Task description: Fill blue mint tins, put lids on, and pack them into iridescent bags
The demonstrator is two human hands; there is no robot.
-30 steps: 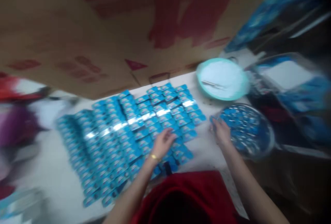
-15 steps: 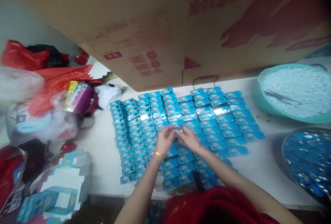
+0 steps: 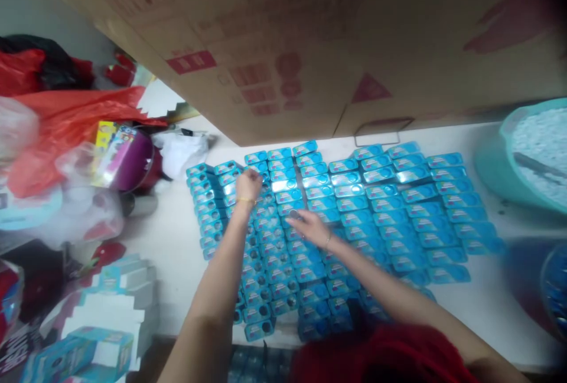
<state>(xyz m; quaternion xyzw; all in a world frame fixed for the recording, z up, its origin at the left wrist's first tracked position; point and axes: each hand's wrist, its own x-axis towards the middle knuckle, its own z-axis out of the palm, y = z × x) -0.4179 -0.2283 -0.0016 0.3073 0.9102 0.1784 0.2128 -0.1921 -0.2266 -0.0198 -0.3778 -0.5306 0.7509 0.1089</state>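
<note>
Small round disc, dark with a pale edge: one, pinched in the fingertips of the right hand, above the middle rows. Left hand: fingers curled over the upper-left packs; whether they grasp anything cannot be told. Blue packs: many, in overlapping rows, those at left showing dark round spots. Handling, as judged: light pinch on the disc's edge, forearms lifted clear of the rows. White table beneath; turquoise basin at right; large carton behind.
</note>
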